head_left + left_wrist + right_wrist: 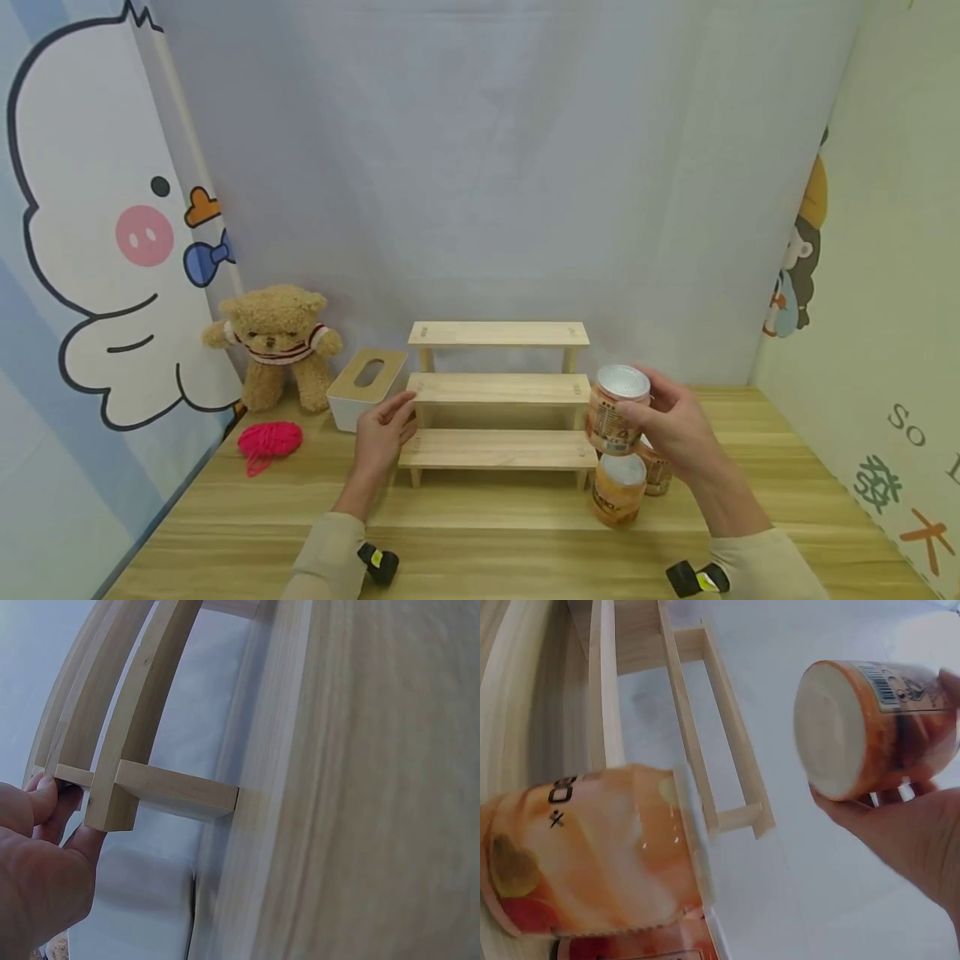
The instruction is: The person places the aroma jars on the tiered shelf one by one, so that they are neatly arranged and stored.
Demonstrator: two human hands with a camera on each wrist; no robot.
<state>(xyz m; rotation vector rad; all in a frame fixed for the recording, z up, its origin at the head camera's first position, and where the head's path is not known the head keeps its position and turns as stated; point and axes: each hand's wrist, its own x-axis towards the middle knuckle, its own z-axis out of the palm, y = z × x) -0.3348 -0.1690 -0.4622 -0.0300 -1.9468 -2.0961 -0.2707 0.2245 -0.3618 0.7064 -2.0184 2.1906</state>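
A three-tier wooden step rack [498,450] stands in the middle of the table. My left hand [380,437] is at its left end, and in the left wrist view the thumb and fingers pinch the end of a tier board [90,735]. My right hand [682,433] grips a can with an orange printed label [609,417], raised beside the rack's right end, its silvery end up. The right wrist view shows the pale bottom of this can [829,731]. Below it on the table stand a yellow-orange can [618,500] and, partly hidden behind, another can [657,472].
Left of the rack is a white tissue box [348,410] with a wood-look lid. A teddy bear [277,346] in a striped top sits farther left, with a pink yarn bundle [270,440] in front. A pale curtain [495,183] hangs behind; printed panels flank the table.
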